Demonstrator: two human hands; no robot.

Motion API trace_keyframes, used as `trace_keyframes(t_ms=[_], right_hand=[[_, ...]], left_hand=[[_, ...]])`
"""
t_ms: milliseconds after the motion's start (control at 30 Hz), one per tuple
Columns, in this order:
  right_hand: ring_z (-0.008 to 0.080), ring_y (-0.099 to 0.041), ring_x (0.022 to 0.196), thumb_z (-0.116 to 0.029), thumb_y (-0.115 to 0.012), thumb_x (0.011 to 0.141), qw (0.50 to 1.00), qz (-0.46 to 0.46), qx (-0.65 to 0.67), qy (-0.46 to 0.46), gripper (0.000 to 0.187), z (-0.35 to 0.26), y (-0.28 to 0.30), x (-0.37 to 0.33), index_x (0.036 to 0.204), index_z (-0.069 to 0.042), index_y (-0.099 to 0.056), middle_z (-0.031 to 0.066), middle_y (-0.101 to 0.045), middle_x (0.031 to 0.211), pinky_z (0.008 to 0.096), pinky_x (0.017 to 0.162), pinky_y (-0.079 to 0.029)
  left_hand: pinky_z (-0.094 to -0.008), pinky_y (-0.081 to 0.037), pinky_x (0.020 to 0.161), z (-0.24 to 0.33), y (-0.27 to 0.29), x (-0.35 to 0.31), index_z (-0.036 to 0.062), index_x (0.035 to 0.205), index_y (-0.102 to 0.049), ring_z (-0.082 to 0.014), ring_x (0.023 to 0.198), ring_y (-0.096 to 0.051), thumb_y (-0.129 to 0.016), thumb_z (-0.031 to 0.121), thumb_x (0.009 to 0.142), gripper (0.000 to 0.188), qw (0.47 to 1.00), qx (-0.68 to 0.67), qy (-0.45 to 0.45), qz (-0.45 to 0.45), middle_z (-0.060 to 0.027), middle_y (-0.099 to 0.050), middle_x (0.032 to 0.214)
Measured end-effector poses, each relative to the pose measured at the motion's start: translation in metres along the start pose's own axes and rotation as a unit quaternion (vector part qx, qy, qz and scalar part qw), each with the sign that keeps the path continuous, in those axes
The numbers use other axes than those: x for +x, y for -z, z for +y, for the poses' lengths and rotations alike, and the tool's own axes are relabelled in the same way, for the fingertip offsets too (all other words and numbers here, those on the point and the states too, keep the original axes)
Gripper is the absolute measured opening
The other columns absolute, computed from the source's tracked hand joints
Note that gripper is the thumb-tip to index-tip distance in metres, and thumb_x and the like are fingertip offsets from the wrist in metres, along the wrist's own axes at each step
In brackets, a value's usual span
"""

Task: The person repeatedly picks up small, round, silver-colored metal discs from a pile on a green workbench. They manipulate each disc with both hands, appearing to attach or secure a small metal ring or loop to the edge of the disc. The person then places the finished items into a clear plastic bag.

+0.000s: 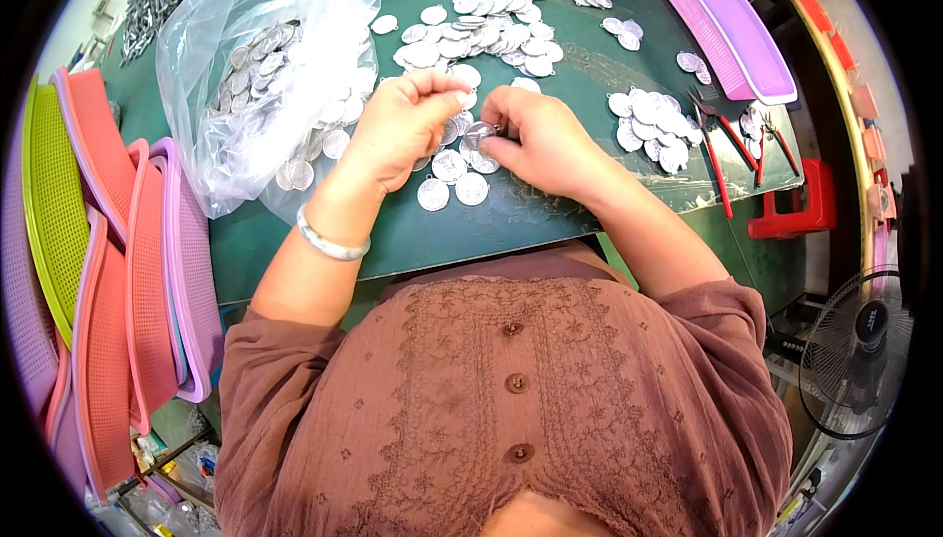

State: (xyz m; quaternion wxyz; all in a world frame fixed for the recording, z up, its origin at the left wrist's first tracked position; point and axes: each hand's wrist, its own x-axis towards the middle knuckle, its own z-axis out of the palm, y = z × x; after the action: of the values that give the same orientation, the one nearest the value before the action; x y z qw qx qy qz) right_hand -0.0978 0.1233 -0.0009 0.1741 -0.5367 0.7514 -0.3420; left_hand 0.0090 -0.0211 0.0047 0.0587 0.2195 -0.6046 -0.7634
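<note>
Discs (491, 31), silvery and round, cover much of a green table (530, 227) as a person's two bare hands come close together near its front edge. The right hand (542, 139) pinches one disc (478, 134) between thumb and fingers, a loose cluster lying beneath it on the table. The left hand (401, 129), a pale bangle (332, 244) on its wrist, has thumb and forefinger tips pressed together just beside — whether anything thin is caught between them cannot be told. More discs sit in a clear bag (196, 124) at left, while a separate heap (653, 129) lies at right, near red-handled pliers (717, 171) and a purple basket (722, 16). Nested baskets (108, 286) in pink, purple and lime stand at far left — a red stool (820, 205) and a black fan (864, 340) off to the right.
</note>
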Motion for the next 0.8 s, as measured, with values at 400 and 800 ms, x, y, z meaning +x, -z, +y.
trace_keyframes(t_ms=[400,800], right_hand=[[0.0057,-0.049,0.066,-0.004,-0.058,0.076,0.943,0.117,0.312,-0.006,0.021,0.012,0.008,-0.007,0.096,0.0,-0.052,-0.0009,-0.055,0.074,0.0209,0.06,-0.043],[0.0036,-0.046,0.064,-0.009,-0.058,0.078,0.927,0.091,0.363,-0.037,0.011,0.019,0.012,-0.009,0.085,0.0,-0.058,-0.0029,-0.055,0.071,0.0189,0.058,-0.039]], left_hand=[[-0.0158,-0.036,0.046,-0.003,-0.013,-0.005,0.0015,0.086,-0.06,-0.0026,0.052,-0.046,-0.058,0.009,0.08,0.01,0.995,0.055,-0.081,-0.018,-0.0003,-0.057,0.068],[-0.014,-0.035,0.044,-0.005,-0.014,-0.007,0.0027,0.092,-0.059,-0.0023,0.052,-0.048,-0.056,0.01,0.082,0.013,0.995,0.015,-0.09,-0.026,-0.0018,-0.061,0.073]])
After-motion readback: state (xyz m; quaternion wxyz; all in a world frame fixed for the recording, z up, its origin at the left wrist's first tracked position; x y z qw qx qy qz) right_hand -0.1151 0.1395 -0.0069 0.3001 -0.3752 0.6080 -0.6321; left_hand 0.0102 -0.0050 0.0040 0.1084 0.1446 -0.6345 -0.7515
